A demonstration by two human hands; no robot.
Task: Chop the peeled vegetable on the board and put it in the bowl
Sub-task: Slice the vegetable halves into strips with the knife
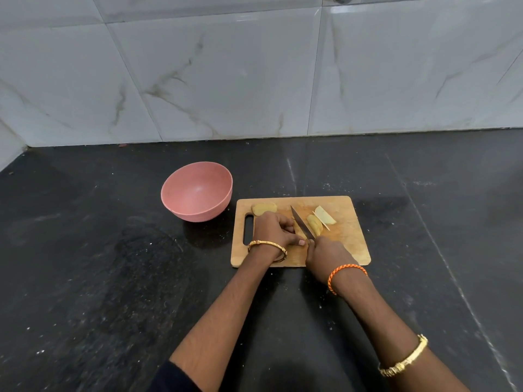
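Potato slices (314, 223) on board (348, 241), just beyond right grip (325, 254) clenching knife (301, 224).

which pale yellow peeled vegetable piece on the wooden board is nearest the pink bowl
The pale yellow piece at the board's far left corner, above the handle slot; the others lie right of the knife.

Head view, forward-down over counter (113, 278)

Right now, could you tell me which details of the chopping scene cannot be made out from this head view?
- Knife handle: hidden inside the right hand.
- What the left hand holds, if anything: its curled fingers cover it.
- The piece at the cutting board's far left corner: partly behind the left hand.
- Number of slices beside the blade: too small and overlapping to count.
- Pink bowl: near inner wall hidden by its rim.
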